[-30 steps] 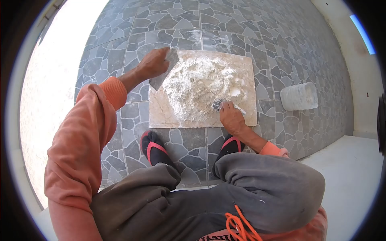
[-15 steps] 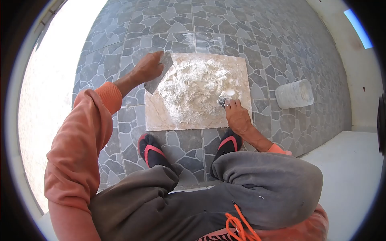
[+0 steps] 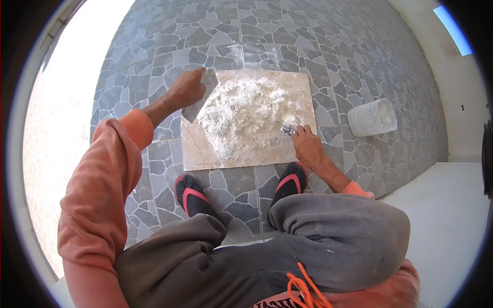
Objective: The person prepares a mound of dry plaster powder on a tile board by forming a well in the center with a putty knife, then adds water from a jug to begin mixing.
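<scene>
A mound of white plaster-like powder (image 3: 244,115) lies on a square, pale marbled tile (image 3: 197,151) between my feet. At its upper left edge, my left hand (image 3: 188,88) is closed on a flat grey scraper blade (image 3: 199,102), which stands against the mound. My right hand (image 3: 308,147) is closed around a small dark tool (image 3: 288,128) whose head touches the mound's right side. White material clings about that head, and its exact kind is too small to make out. My right fingers hide the tool's handle.
A translucent, white-smeared plastic container (image 3: 373,118) is on the grey stone-patterned floor (image 3: 354,61) to the right. My feet in black socks and red-strapped flip-flops (image 3: 194,195) stand at the tile's near edge. A wall (image 3: 426,51) rises on the right.
The right hand and its tool have shifted slightly; the bright white clump beside the tool's head no longer shows as before. The left hand keeps its blade at the mound's left edge.
</scene>
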